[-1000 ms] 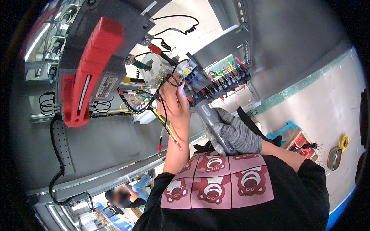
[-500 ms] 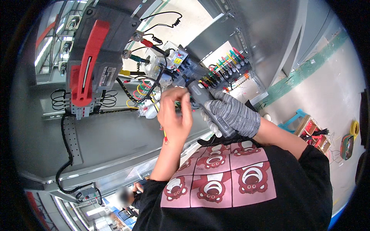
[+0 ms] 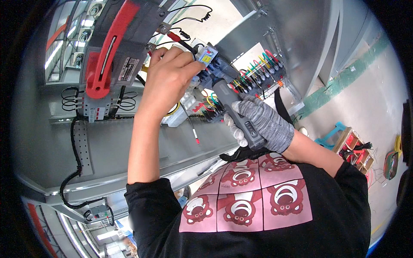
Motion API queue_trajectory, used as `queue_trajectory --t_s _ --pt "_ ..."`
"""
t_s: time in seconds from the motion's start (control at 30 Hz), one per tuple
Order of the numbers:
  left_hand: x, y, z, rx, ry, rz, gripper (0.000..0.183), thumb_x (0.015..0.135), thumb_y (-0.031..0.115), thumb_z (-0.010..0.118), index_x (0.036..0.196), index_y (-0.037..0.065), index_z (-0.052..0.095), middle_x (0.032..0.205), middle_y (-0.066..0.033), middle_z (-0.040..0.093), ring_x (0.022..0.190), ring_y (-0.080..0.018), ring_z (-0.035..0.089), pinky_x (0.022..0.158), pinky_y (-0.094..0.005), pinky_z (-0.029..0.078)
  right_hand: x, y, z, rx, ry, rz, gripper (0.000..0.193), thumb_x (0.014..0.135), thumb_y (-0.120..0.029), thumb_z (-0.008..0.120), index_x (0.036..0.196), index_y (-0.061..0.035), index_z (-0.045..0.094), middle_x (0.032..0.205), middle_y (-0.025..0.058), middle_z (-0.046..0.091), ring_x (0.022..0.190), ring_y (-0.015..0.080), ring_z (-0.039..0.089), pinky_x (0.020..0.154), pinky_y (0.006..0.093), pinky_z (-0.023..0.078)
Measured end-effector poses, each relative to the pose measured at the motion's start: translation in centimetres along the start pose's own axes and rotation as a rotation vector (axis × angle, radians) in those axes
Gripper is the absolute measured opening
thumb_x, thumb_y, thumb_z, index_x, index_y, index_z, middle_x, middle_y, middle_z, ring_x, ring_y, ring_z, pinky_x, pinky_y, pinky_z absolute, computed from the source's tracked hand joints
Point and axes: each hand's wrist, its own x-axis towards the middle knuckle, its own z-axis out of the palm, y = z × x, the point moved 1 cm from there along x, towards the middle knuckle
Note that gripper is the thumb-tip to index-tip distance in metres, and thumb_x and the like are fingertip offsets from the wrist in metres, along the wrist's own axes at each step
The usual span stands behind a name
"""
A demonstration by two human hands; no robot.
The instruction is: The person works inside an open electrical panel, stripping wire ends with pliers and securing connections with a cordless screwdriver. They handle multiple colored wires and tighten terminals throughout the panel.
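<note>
My right hand (image 3: 266, 124), in a grey knit glove, wraps round a dark grey pen-shaped electric screwdriver (image 3: 234, 107). The tool slants up to the left, its tip against a dark contactor-like block (image 3: 221, 71) with wires. My left hand (image 3: 170, 79) is bare, its fingers bent over the wiring beside a pale electrical device with a yellow label (image 3: 207, 58). One of its fingers reaches that device; whatever the fingertips grip is hidden. Below them, a loose wire (image 3: 192, 125) with a red end hangs down.
A large switch with a red handle (image 3: 105, 51) is mounted at the left of the grey metal enclosure (image 3: 116, 150). Several coloured wires (image 3: 262, 66) run into terminals at the right. On the floor stand a wooden parts box (image 3: 355, 148) and a blue stool-like item (image 3: 331, 135).
My left hand has moved up and left, from beside the screwdriver tip to the wiring near the labelled device. The right hand still holds the screwdriver in nearly the same place.
</note>
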Motion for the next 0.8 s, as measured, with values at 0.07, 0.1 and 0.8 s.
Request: queue_trajectory --t_s 0.07,0.1,0.8 --pt "0.1 0.1 0.2 0.012 0.013 0.017 0.019 0.074 0.009 0.068 0.092 0.012 0.067 0.085 -0.0013 0.058 0.089 -0.0212 0.056 0.086 -0.0402 0.039 -0.1 0.2 0.2 -0.003 -0.022 -0.018 0.030 0.094 -0.029 0.054 0.094 0.0006 0.057 0.071 0.0074 0.060 0.048 0.0148 0.059 0.039 0.0253 0.049" --pt "0.2 0.1 0.4 -0.012 0.067 0.017 0.021 0.071 0.006 0.068 0.092 0.012 0.066 0.085 -0.0018 0.057 0.088 -0.0212 0.056 0.087 -0.0401 0.038 -0.1 0.2 0.3 0.003 -0.025 -0.019 0.030 0.094 -0.029 0.054 0.095 0.0005 0.057 0.072 0.0074 0.060 0.049 0.0141 0.058 0.039 0.0250 0.049" --pt "1.6 -2.1 0.0 -0.035 -0.132 0.217 0.015 0.073 0.004 0.065 0.086 0.010 0.059 0.086 -0.0031 0.055 0.091 -0.0228 0.055 0.087 -0.0414 0.039 -0.4 0.2 0.8 0.085 -0.071 0.025 0.033 0.096 -0.031 0.050 0.098 0.0012 0.054 0.075 0.0071 0.057 0.051 0.0125 0.056 0.043 0.0233 0.049"
